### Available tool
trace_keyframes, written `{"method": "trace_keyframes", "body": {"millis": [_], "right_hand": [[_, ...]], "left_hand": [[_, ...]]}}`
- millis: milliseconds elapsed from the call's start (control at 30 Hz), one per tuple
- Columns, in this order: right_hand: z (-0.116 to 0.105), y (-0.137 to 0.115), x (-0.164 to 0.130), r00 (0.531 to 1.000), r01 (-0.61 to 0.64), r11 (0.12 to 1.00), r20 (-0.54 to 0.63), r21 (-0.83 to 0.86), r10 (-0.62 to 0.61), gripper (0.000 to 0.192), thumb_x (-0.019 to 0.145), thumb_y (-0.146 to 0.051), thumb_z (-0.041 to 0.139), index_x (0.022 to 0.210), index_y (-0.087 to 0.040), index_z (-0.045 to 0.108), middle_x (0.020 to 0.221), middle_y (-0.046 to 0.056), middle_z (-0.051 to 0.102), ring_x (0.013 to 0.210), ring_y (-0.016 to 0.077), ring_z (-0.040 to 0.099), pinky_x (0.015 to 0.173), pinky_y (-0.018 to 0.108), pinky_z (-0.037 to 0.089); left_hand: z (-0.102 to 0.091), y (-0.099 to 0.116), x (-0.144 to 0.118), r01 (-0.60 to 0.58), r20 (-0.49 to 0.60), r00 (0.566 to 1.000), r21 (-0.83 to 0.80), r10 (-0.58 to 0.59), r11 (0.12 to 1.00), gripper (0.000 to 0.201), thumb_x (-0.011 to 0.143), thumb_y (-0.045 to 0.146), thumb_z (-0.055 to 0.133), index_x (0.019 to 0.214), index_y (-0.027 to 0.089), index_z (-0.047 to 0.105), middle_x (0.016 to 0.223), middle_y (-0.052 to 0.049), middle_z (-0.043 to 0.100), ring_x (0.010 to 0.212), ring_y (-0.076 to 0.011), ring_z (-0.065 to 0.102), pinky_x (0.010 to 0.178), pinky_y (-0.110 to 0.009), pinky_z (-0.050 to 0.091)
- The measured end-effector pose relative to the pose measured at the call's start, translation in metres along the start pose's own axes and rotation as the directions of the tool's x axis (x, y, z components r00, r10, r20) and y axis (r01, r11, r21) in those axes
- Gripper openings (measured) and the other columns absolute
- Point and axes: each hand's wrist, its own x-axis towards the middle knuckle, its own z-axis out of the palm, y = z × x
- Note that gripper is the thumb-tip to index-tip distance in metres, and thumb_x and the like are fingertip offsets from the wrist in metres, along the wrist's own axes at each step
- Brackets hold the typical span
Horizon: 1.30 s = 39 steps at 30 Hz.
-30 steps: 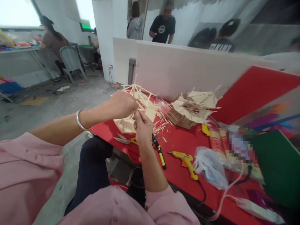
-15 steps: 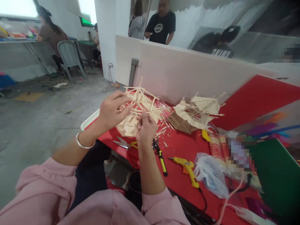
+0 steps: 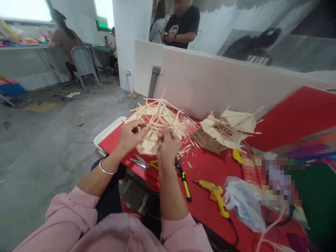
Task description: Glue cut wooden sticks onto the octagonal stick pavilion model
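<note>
A pointed frame of thin wooden sticks (image 3: 160, 111), like a small roof skeleton, is between my hands above the red table. My left hand (image 3: 131, 135), with a silver bangle at its wrist, pinches at the frame's near left side. On the near right side, my right hand (image 3: 169, 142) grips the frame between thumb and bent fingers. Beneath lies a flat base of pale sticks (image 3: 147, 146), partly covered by the frame and my hands. Scissors (image 3: 139, 161) and yellow-black pliers (image 3: 186, 183) lie close to my right forearm.
A second stick model (image 3: 215, 134) with a fanned roof stands to the right. A yellow glue gun (image 3: 215, 191) lies beside a plastic bag (image 3: 243, 201). Loose stick pieces (image 3: 187, 150) are scattered on the red table (image 3: 203, 171). White boards (image 3: 210, 75) rise behind it.
My left hand has come down from beside the frame and its spread fingers have closed near a stick. My right hand keeps its grip. The camera view has shifted slightly left.
</note>
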Motion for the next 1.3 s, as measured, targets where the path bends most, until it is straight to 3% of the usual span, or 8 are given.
{"method": "trace_keyframes", "body": {"millis": [567, 1300], "right_hand": [[-0.003, 0.005, 0.005, 0.999, -0.015, 1.000, 0.039, -0.027, 0.016, 0.040, 0.070, -0.054, 0.075, 0.063, -0.019, 0.055, 0.049, -0.009, 0.051, 0.036, 0.0018, 0.034, 0.035, 0.019, 0.021], [-0.003, 0.007, 0.006, 0.998, -0.005, 0.999, 0.069, -0.041, 0.007, 0.041, 0.072, -0.054, 0.073, 0.061, -0.020, 0.052, 0.048, -0.009, 0.049, 0.036, 0.0019, 0.034, 0.035, 0.019, 0.022]], "left_hand": [[0.006, -0.009, 0.000, -0.137, -0.102, 0.986, -0.078, 0.129, 0.987, 0.010, 0.077, 0.024, 0.067, 0.078, 0.018, 0.075, 0.066, 0.001, 0.071, 0.047, -0.0059, 0.047, 0.047, -0.019, 0.039], [0.007, -0.011, -0.001, -0.165, -0.078, 0.984, -0.062, 0.160, 0.984, 0.011, 0.080, 0.023, 0.065, 0.076, 0.019, 0.075, 0.065, 0.001, 0.070, 0.049, -0.0072, 0.050, 0.049, -0.020, 0.039]]}}
